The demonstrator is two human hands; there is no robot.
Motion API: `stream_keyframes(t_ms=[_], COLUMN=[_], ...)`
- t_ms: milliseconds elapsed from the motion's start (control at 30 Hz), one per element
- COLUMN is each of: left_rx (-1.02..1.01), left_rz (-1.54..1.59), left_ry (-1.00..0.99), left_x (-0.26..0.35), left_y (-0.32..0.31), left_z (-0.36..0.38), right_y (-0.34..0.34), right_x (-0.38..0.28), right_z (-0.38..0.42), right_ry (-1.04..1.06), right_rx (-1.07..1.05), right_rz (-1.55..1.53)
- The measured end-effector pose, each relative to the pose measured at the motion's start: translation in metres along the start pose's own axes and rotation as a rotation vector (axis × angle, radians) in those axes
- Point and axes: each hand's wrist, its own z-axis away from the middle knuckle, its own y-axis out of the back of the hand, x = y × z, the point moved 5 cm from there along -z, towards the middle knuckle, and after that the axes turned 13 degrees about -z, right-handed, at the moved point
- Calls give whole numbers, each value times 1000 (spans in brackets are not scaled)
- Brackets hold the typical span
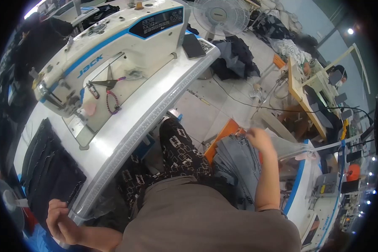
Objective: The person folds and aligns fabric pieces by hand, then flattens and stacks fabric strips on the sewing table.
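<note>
My right hand [261, 140] reaches to the top edge of a fanned stack of grey-blue denim pieces [236, 161] beside my right leg. Its fingers are bent together at the edge of a piece; the fingertips are partly hidden. My left hand [62, 222] is at the near left corner of the sewing table, its fingers loosely curled with nothing visible in them. Just beyond it lies a pile of dark denim pieces [50, 168]. A white Jack sewing machine [109, 42] stands on the table, with thread snips [109, 82] and a beaded string [112, 102] on its bed.
A phone [193, 45] lies at the table's far right end. A measuring tape strip [155, 98] runs along the front edge. On the floor are a fan [217, 17] and dark cloth [237, 56]. Another machine [319, 222] stands at right, and a person sits farther back.
</note>
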Motion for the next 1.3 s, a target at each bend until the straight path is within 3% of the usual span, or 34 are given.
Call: stream_keyframes(t_ms=[67,233,567,667,733,800,900,967,1000,1067,1167,1200,1233,1300], left_rx=[-22,-120,-195,-278,-286,-316,-317,-327,-335,-358,-541,-632,-688,-762], left_rz=[55,105,134,154,169,159,175,204,236,276,481,528,518,452], left_ry=[-26,-20,87,90,78,112,93,110,126,154,582,689,649,492], left_x=[2,4,13,15,16,16,21,23,23,29,46,52,57,57], left_y=[-13,-37,-43,-48,-53,-59,-65,-68,-72,-86,-134,-152,-173,-211], left_z=[-6,-12,-4,-2,-2,-2,-4,-2,-1,2,10,13,12,8], right_y=[-40,-104,-94,-99,-118,-137,-134,-107,-100,-72,-47,-46,-44,-57], right_x=[28,17,32,17,6,18,26,25,21,1,-83,-113,-146,-190], right_z=[-1,20,-3,6,17,14,4,1,1,3,30,42,61,81], right_ry=[-56,-58,-206,-126,250,281,234,34,36,309,371,417,429,649], right_rx=[-115,137,25,120,315,308,214,187,185,381,89,-51,-149,-325], right_rz=[50,408,203,243,495,444,273,-30,-33,-468,-1255,-1369,-1510,-1608])
